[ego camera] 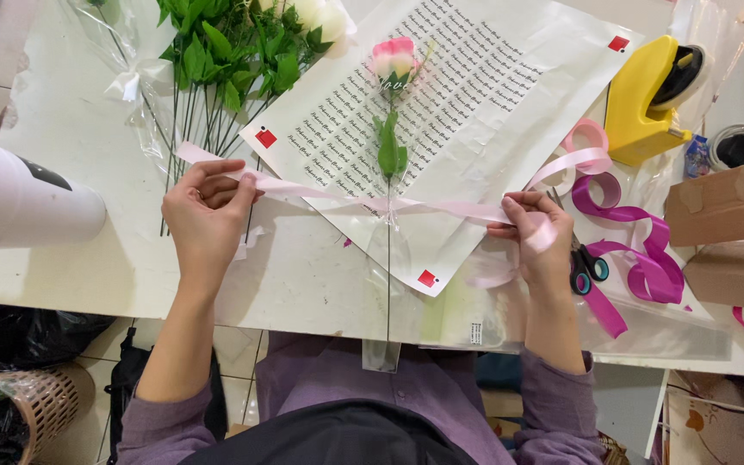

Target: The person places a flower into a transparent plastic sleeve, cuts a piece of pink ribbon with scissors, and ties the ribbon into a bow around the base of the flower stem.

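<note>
- Pale pink ribbon runs across the middle of the frame, over the stem of 1 pink rose lying on printed wrapping paper.
- Left hand pinches 1 end at centre left; right hand pinches the other at centre right.
- It looks light, limp and slick, so fingertip pinches near the ends should serve best.
- The thin stem looks easily bent.

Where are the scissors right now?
In the head view, the scissors lie on the table's right side, just right of the right hand, among loops of magenta ribbon.
</note>
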